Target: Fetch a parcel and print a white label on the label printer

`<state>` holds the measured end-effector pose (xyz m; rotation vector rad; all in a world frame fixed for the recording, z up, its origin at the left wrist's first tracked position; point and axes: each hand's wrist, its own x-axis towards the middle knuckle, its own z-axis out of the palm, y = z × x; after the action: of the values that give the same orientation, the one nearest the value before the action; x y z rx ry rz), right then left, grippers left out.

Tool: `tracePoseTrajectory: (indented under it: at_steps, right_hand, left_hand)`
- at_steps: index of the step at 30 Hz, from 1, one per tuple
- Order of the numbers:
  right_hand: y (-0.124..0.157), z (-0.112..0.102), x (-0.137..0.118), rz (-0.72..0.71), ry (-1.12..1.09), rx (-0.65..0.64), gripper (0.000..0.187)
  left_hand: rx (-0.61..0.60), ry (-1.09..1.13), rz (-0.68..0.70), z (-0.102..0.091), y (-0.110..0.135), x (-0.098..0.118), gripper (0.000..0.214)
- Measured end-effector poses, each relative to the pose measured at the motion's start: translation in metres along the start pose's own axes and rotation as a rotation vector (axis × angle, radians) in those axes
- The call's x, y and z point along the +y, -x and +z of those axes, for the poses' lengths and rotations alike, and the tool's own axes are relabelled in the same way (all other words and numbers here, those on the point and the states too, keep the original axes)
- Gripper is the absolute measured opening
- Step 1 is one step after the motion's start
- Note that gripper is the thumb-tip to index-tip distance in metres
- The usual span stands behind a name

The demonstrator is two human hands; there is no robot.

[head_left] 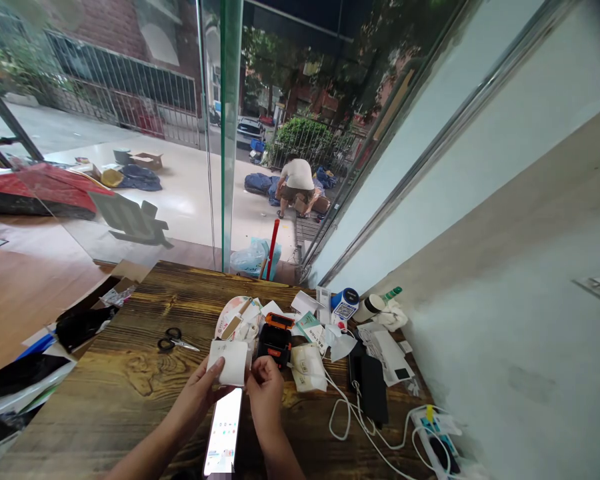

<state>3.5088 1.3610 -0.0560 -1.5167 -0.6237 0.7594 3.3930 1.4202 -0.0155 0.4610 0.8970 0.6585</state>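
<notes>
My left hand (205,387) grips a flat white square box (229,361), its thumb on the front face. Close against the box's right edge is my right hand (266,391), fingers curled in; what they pinch, if anything, is hidden. Below both hands a phone (224,427) with a lit white screen lies on the wooden table (130,400). A black and orange device (275,341) with its orange-edged lid raised stands just beyond my right hand. To the left lie black-handled scissors (175,341), and a white and yellow soft packet (309,367) is at the right.
Papers, a blue QR-code canister (345,305) and a white cup (369,308) crowd the table's far right. White cables (347,403) run past a black case (371,389) to a power strip (436,443). Beyond the glass, a person (297,179) bends over.
</notes>
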Motion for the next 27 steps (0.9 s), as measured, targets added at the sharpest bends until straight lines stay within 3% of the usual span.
tracePoseTrajectory:
  at_steps: [7,15,21,24,27]
  right_hand:
    - [-0.009,0.000,0.000,0.176,-0.050,-0.124,0.019]
    - [-0.012,-0.008,-0.012,0.231,-0.133,-0.250,0.033]
    - [-0.009,-0.014,-0.023,0.361,-0.185,-0.400,0.041]
    - [-0.010,-0.012,-0.016,0.356,-0.161,-0.325,0.029]
    - [-0.011,-0.007,-0.004,0.219,-0.110,-0.116,0.028]
  left_hand:
    - [-0.045,-0.040,0.058,-0.007,-0.007,-0.007,0.073]
    - [0.111,-0.034,0.001,-0.003,-0.004,-0.003,0.075]
    - [0.090,-0.210,0.062,0.000,-0.007,-0.003,0.072]
    - [0.124,-0.271,0.111,0.001,-0.008,-0.008,0.071]
    - [0.183,-0.343,0.232,0.001,-0.008,-0.012,0.068]
